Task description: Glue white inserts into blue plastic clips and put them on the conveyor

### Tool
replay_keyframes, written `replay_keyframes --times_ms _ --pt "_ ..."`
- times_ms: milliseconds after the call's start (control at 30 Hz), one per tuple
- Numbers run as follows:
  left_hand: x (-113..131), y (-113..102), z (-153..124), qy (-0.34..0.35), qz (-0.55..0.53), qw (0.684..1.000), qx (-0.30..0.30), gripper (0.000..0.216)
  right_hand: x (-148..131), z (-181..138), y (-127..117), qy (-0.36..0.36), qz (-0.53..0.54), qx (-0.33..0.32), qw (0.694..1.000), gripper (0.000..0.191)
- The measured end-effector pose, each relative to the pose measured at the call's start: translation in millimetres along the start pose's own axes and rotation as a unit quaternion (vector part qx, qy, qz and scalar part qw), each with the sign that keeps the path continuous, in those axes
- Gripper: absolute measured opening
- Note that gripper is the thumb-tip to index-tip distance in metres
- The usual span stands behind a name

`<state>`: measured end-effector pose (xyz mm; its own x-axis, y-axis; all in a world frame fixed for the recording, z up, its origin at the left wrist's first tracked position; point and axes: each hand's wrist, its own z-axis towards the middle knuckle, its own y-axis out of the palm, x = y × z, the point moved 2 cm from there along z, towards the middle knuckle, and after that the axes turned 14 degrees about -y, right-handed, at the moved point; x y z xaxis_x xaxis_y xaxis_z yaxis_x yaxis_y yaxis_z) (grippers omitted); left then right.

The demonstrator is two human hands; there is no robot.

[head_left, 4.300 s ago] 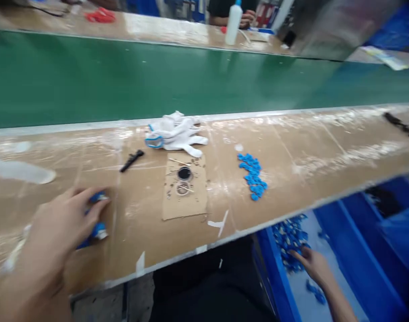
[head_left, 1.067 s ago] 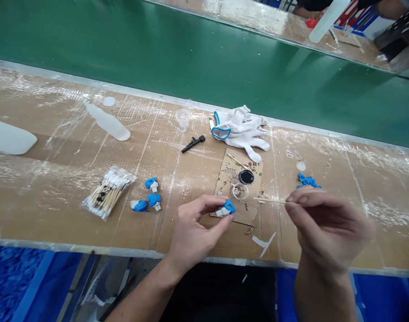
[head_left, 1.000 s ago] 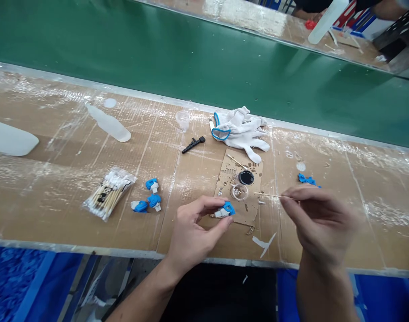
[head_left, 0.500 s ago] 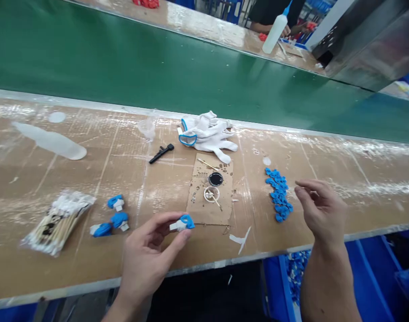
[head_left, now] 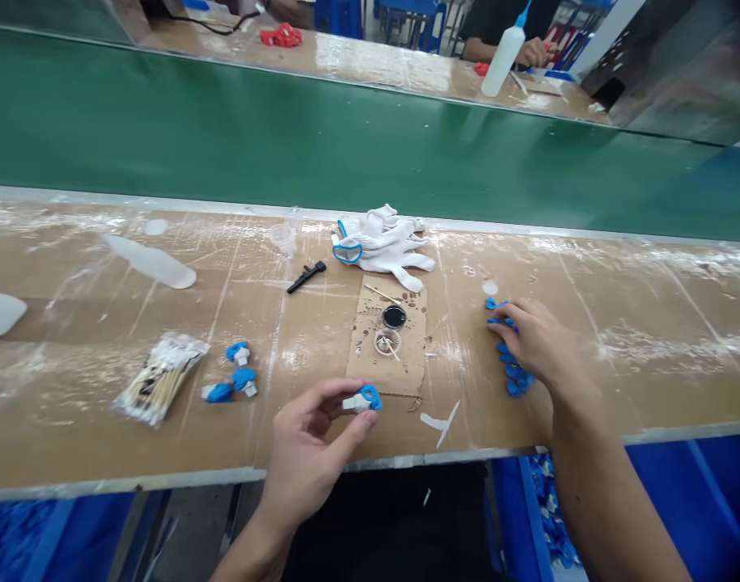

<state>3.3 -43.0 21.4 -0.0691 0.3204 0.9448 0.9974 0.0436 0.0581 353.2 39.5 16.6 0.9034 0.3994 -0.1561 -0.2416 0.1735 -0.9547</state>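
Observation:
My left hand point(head_left: 309, 440) pinches a small blue and white plastic part point(head_left: 362, 399) between thumb and fingers, just above the bench's near edge. My right hand point(head_left: 536, 339) lies palm down on a row of small blue caps point(head_left: 510, 378), fingers curled over them; whether it grips one is hidden. Between the hands a cardboard scrap point(head_left: 387, 356) carries a black-filled dish point(head_left: 394, 316) and a clear dish point(head_left: 386, 343) with a thin stick resting in it.
Three more blue and white parts point(head_left: 233, 373) and a bag of cotton swabs point(head_left: 160, 377) lie left. White gloves point(head_left: 382, 244), a black clip point(head_left: 306, 276) and a small cup point(head_left: 281, 237) sit behind. Green conveyor point(head_left: 345, 145) runs beyond; another person's hands and a squeeze bottle point(head_left: 501, 56) are across it. Blue bins sit below.
My right hand dropped the thin stick into the clear dish, then moved right and down onto the blue caps. My left hand kept its pinch on the part.

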Motion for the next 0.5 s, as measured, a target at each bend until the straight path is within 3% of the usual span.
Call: replay_keyframes --times_ms 100,167,267,333,500 --pt "-5.0 5.8 3.4 -0.012 -0.058 0.998 -0.037 0.023 -37.3 -15.4 -16.2 0.007 0.111 0.132 0.985 0.004" --pt "-6.9 11.5 5.6 -0.022 -0.105 0.993 -0.056 0.025 -75.6 -25.9 -25.9 -0.026 0.207 0.198 0.958 0.009" --pt "-8.3 17.7 5.8 -0.042 -0.144 0.985 -0.084 0.029 -135.0 -29.9 -27.9 -0.100 0.324 0.169 0.925 0.029" --pt "-9.1 18.2 3.6 -0.052 -0.157 0.981 -0.103 0.030 -161.8 -25.8 -21.5 -0.098 0.388 0.149 0.904 0.033" --pt "-10.0 13.2 -3.0 -0.016 -0.163 0.976 -0.145 0.035 -182.4 -13.6 -2.8 -0.043 0.468 0.153 0.869 0.016"
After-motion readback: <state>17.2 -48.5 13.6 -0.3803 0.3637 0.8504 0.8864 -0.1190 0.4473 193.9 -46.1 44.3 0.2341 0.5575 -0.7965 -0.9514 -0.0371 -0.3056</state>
